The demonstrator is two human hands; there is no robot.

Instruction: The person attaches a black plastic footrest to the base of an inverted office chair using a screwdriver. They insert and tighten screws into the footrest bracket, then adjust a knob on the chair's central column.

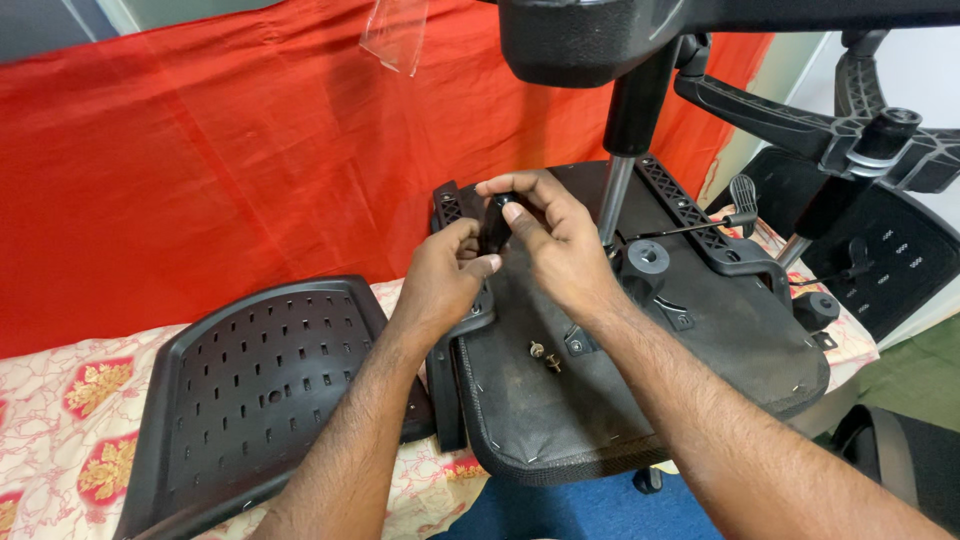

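Both hands meet just above centre of the frame. The right hand (555,240) has its grip pinched on a small black plastic knob-like part (497,222), thumb and forefinger clamped round its top. The left hand (445,275) comes in from below-left, fingers curled, thumb tip touching the same part's lower side; whether it truly clamps or only steadies, can't tell. The part sits at the upper-left edge of the upturned black fabric-covered chair seat (600,400), right by a black plastic armrest bracket (447,215) w/ latticed ribs.

Seat lies underside up, centre-right of frame. Two small brass-coloured bolts (545,357) rest loose on the fabric, just below the hands. A black metal tilt mechanism w/ round hole (650,258) is fixed to the seat, a grey gas-lift cylinder (615,195) rising from it toward the top of the frame, thin lever (745,200) sticking out right.

Lower left: a black perforated plastic backrest shell (250,390), lying beside the seat on a cream floral-patterned bed sheet (70,410). Behind, upper left, a red cloth (220,150) drapes across. Upper right: black star-shaped chair base legs (860,140).
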